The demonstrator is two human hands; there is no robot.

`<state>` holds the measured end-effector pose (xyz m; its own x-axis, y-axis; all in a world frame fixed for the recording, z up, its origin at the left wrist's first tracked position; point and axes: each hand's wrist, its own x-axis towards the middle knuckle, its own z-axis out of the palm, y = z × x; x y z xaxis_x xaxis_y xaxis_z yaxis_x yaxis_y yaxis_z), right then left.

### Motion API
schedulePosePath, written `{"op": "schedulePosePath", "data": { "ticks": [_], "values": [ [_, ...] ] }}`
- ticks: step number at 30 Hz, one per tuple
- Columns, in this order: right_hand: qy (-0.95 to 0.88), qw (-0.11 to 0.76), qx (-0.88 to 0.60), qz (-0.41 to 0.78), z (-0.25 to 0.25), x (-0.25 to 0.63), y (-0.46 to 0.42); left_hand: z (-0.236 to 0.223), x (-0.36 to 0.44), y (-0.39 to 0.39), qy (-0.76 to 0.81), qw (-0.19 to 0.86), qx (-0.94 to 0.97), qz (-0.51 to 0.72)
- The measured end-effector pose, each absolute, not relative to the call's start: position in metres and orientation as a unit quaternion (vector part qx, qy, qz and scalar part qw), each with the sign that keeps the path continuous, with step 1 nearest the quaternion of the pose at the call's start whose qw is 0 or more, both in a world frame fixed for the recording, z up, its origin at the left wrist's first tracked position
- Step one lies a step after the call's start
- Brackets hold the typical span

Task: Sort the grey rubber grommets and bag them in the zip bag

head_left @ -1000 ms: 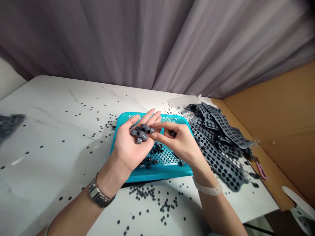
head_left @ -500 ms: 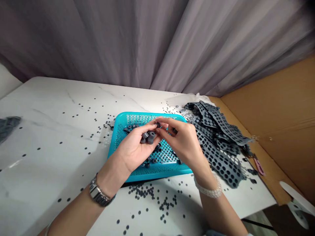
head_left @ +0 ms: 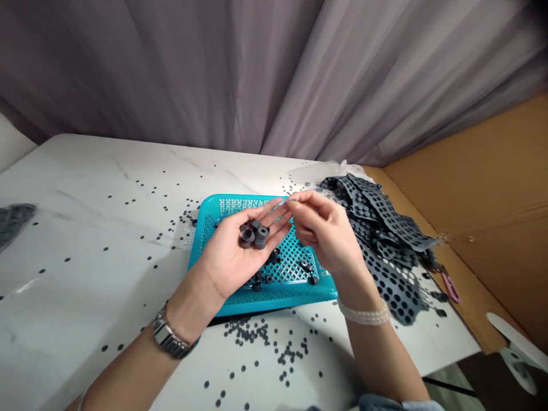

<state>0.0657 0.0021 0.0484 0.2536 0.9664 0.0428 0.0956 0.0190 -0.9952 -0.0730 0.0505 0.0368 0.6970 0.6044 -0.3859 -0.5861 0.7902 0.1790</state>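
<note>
Palm up over the basket, my left hand (head_left: 226, 254) cradles several small dark-grey rubber rings (head_left: 260, 237), its fingers stretched forward. My right hand (head_left: 331, 234) is at the left fingertips, thumb and index finger pinched together. A tiny dark edge shows in that pinch, too small to name. Beneath both hands, the turquoise plastic basket (head_left: 278, 299) holds more loose dark rubber pieces (head_left: 257, 281), partly hidden by my hands and wrists.
Small black discs (head_left: 246, 331) lie scattered on the white marbled table (head_left: 85, 228). Perforated dark rubber sheets (head_left: 385, 228) are piled to the right, beside a pink-handled tool (head_left: 451, 287) and cardboard (head_left: 483, 200). A dark bag (head_left: 16, 222) lies at far left; a grey curtain (head_left: 240, 74) hangs behind.
My right hand has moved slightly up and right, away from the left palm. The dark piece between the fingertips no longer shows there. My left fingers have opened out flatter under the rings.
</note>
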Motion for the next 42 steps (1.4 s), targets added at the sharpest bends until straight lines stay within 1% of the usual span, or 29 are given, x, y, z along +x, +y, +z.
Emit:
{"op": "schedulePosePath", "data": {
  "ticks": [2,4,8,13,16,19,22,25,27,30,33,38,42],
  "values": [
    [-0.371,0.581,-0.497,0.527,0.049,0.072,0.004,0.036,-0.075,0.051,0.219,0.918,0.022,0.329],
    [-0.312,0.585,-0.453,0.596,0.048,0.074,0.006,0.035,-0.076,0.052,0.218,0.914,0.019,0.34],
    [-0.272,0.571,-0.443,0.635,0.045,0.07,0.009,0.034,-0.077,0.053,0.214,0.909,0.018,0.357],
    [-0.316,0.562,-0.412,0.644,0.039,0.066,0.009,0.034,-0.077,0.054,0.21,0.906,0.012,0.368],
    [-0.364,0.551,-0.419,0.623,0.042,0.063,0.004,0.035,-0.079,0.054,0.183,0.913,0.035,0.364],
    [-0.46,0.536,-0.49,0.511,0.049,0.056,-0.003,0.036,-0.081,0.054,0.163,0.918,0.063,0.356],
    [-0.563,0.471,-0.568,0.372,0.056,0.046,-0.009,0.038,-0.081,0.053,0.167,0.918,0.076,0.352],
    [-0.606,0.428,-0.593,0.314,0.056,0.041,-0.009,0.039,-0.081,0.052,0.184,0.917,0.074,0.347],
    [-0.598,0.432,-0.599,0.31,0.053,0.043,-0.007,0.038,-0.08,0.052,0.199,0.917,0.071,0.339],
    [-0.554,0.476,-0.601,0.324,0.048,0.05,-0.003,0.034,-0.078,0.054,0.225,0.914,0.055,0.333],
    [-0.514,0.513,-0.59,0.354,0.045,0.058,0.0,0.032,-0.075,0.055,0.219,0.915,0.034,0.338],
    [-0.489,0.518,-0.594,0.374,0.042,0.067,0.002,0.034,-0.071,0.052,0.225,0.915,0.019,0.334],
    [-0.481,0.517,-0.598,0.38,0.042,0.067,0.002,0.031,-0.07,0.049,0.231,0.909,0.048,0.343]
  ]
}}
